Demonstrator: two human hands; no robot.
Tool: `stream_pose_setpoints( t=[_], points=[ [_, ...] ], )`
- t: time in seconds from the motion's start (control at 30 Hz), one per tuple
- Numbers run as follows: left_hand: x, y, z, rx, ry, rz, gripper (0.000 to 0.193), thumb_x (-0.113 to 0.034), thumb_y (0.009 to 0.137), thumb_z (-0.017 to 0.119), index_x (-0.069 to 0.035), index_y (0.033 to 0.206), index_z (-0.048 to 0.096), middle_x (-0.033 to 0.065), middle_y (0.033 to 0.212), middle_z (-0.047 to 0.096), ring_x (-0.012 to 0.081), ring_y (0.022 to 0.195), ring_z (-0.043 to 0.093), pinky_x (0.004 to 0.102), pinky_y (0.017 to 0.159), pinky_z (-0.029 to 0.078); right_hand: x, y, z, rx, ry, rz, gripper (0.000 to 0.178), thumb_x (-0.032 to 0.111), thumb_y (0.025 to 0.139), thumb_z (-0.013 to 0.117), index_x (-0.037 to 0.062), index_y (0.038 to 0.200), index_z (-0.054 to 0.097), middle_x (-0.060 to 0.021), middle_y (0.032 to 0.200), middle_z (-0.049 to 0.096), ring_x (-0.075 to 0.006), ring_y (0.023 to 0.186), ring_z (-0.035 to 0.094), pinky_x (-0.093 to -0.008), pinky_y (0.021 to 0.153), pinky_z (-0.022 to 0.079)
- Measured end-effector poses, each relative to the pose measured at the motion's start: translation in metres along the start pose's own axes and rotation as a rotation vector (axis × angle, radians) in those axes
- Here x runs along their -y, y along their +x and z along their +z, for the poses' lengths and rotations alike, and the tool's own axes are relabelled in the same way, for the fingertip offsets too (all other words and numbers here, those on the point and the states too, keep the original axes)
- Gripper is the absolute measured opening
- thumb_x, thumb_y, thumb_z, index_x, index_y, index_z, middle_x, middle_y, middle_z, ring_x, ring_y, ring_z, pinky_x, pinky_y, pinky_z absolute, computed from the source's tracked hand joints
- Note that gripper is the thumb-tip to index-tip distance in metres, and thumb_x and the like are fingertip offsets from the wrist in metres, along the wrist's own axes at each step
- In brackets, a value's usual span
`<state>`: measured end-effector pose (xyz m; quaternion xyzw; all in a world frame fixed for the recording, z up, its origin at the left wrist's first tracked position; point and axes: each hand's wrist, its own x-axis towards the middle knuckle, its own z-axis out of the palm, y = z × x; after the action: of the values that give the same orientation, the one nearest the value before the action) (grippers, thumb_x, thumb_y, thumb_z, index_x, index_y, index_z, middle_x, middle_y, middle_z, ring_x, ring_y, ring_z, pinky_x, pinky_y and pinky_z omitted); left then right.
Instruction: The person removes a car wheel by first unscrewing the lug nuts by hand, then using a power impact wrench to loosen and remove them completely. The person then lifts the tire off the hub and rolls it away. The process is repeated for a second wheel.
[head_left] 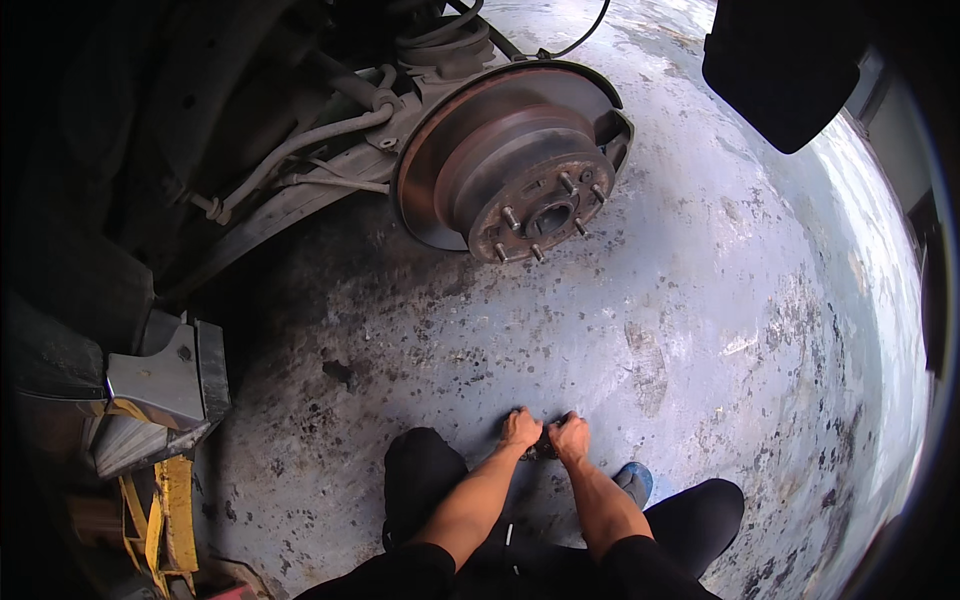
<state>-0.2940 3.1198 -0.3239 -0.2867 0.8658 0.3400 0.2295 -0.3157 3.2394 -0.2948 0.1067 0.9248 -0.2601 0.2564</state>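
Low in front of me, between my knees, my left hand (522, 428) and my right hand (570, 438) are close together with their fingers curled. A small dark object (543, 446) shows between them, near the floor. Its kind is too dark and too covered to make out, and both hands appear to grip it from either side. Beyond the hands, a rusty brake disc (425, 170) is mounted on the vehicle. Several bare wheel studs (510, 217) stick out around the hub's centre hole (549, 219).
Suspension arms (300, 150) and a coil spring (447, 45) reach in from upper left. At left, a metal body edge (155, 385) sits above a yellow stand (178, 515). A dark flap (785, 70) hangs at upper right. The worn concrete floor (700, 330) is stained.
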Motion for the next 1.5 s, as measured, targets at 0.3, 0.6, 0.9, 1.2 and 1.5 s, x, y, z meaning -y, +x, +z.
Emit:
stream_pose_setpoints(
  t=[0.3, 0.6, 0.9, 1.2, 1.5],
  points=[
    [-0.091, -0.013, -0.165, -0.312, -1.065, 0.258, 0.015, -0.008, 0.089, 0.043, -0.003, 0.103, 0.048, 0.0056, 0.085, 0.050, 0.0120, 0.061, 0.053, 0.0271, 0.054, 0.045, 0.146, 0.019, -0.154, -0.247, 1.989, 0.016, 0.033, -0.002, 0.082, 0.061, -0.0080, 0.111, 0.047, -0.0155, 0.093, 0.058, -0.0197, 0.078, 0.058, -0.0279, 0.069, 0.052],
    [-0.212, -0.080, -0.331, -0.655, -0.971, 1.075, 0.026, -0.003, 0.085, 0.062, 0.007, 0.108, 0.054, 0.0048, 0.103, 0.046, 0.0110, 0.082, 0.056, 0.0224, 0.069, 0.046, 0.239, -0.048, -0.257, -0.049, 1.917, -0.641, 0.029, 0.006, 0.091, 0.053, -0.0040, 0.117, 0.045, -0.0112, 0.100, 0.059, -0.0204, 0.095, 0.061, -0.0278, 0.083, 0.052],
    [-0.217, -0.055, -0.345, -0.558, -1.010, 0.963, 0.024, -0.008, 0.085, 0.065, 0.006, 0.103, 0.057, 0.0038, 0.094, 0.052, 0.0085, 0.074, 0.058, 0.0201, 0.064, 0.046, 0.277, -0.033, -0.240, -0.705, 1.254, -0.696, 0.023, 0.001, 0.084, 0.060, -0.0031, 0.106, 0.057, -0.0116, 0.086, 0.063, -0.0125, 0.078, 0.060, -0.0245, 0.073, 0.048],
    [-0.217, -0.056, -0.341, -0.566, -1.013, 0.979, 0.025, -0.011, 0.086, 0.065, 0.002, 0.105, 0.056, 0.0027, 0.083, 0.060, 0.0072, 0.073, 0.054, 0.0205, 0.067, 0.044, 0.278, -0.039, -0.262, -0.484, 1.140, -0.574, 0.032, 0.022, 0.091, 0.052, -0.0086, 0.083, 0.057, -0.0158, 0.061, 0.064, -0.0204, 0.051, 0.063, -0.0283, 0.051, 0.048],
    [-0.210, -0.087, -0.317, -0.484, -1.379, 0.792, 0.031, -0.009, 0.085, 0.066, 0.004, 0.110, 0.054, 0.0074, 0.093, 0.060, 0.0133, 0.078, 0.060, 0.0237, 0.069, 0.048, 0.273, -0.029, -0.283, -0.208, 1.091, -0.449, 0.049, 0.038, 0.094, 0.048, -0.0040, 0.070, 0.057, -0.0084, 0.050, 0.053, -0.0139, 0.038, 0.047, -0.0272, 0.036, 0.035]
  ],
)
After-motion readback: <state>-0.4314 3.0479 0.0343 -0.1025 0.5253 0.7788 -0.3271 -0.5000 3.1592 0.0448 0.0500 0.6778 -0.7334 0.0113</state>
